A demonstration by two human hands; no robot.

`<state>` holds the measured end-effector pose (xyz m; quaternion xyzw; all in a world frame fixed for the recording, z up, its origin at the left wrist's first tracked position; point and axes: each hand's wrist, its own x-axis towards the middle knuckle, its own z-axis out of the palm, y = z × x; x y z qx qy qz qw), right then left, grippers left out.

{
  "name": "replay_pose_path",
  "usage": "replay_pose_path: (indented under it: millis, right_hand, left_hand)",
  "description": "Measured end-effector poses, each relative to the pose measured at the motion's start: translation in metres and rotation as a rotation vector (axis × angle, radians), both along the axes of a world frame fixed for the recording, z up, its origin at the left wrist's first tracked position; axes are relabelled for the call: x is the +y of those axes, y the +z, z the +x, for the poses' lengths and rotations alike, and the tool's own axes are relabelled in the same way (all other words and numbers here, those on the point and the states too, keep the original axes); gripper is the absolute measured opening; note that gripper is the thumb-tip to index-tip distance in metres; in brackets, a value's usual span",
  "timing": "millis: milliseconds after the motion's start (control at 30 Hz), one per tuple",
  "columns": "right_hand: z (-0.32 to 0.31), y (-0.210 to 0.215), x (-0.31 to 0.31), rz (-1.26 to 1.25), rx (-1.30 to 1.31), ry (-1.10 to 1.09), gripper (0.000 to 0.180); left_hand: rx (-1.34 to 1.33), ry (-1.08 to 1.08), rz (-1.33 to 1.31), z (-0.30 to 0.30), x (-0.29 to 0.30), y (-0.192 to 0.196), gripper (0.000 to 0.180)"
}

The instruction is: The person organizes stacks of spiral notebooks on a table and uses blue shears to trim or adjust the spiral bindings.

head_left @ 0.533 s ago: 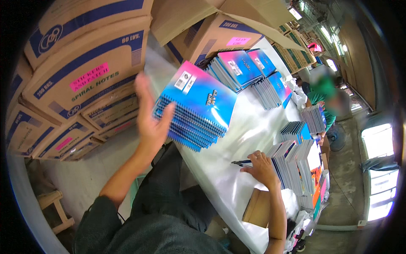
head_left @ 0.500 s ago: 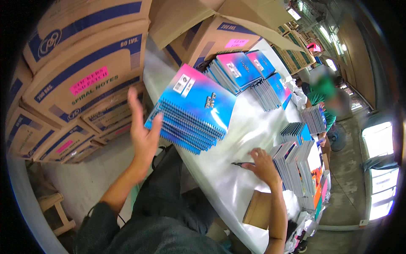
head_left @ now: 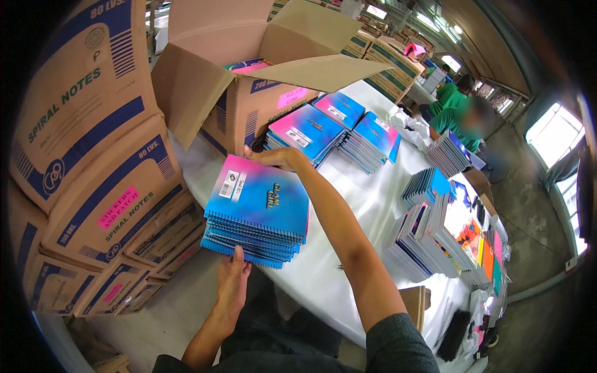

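A stack of blue and pink spiral notebooks (head_left: pixel 252 205) lies at the table's near left edge, its coils facing me and fanned unevenly. My left hand (head_left: pixel 233 280) grips the coil side, thumb up against the lower notebooks and the other fingers mostly hidden beneath. Reaching across, my right hand (head_left: pixel 270 158) holds the stack's far corner; its fingertips are partly out of sight behind the edge. More stacks of the same notebooks (head_left: pixel 308 132) stand just beyond that hand.
An open cardboard carton (head_left: pixel 214 112) with raised flaps stands behind the stacks. Closed cartons (head_left: pixel 118 205) pile up on the left. Other notebook stacks (head_left: pixel 423 239) line the table's right side. A co-worker in green (head_left: pixel 457 124) sits at the far right.
My right hand has left the small dark tool on the table and crossed to the stack's far corner. My left hand, spread beside the stack before, now grips its coil side.
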<state>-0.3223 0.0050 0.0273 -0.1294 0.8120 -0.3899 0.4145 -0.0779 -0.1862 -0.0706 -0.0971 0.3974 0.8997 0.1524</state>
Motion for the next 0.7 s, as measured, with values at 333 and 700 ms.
replay_pose_path:
  millis: [333, 700]
  right_hand:
    - [0.072, -0.036, 0.061, -0.218, -0.026, -0.392, 0.101]
    - [0.243, -0.025, 0.067, -0.431, -0.074, -0.996, 0.096]
  left_hand:
    - [0.161, -0.026, -0.292, -0.042, -0.009, 0.011, 0.073]
    - [0.307, -0.504, -0.590, -0.044, 0.003, 0.064, 0.097]
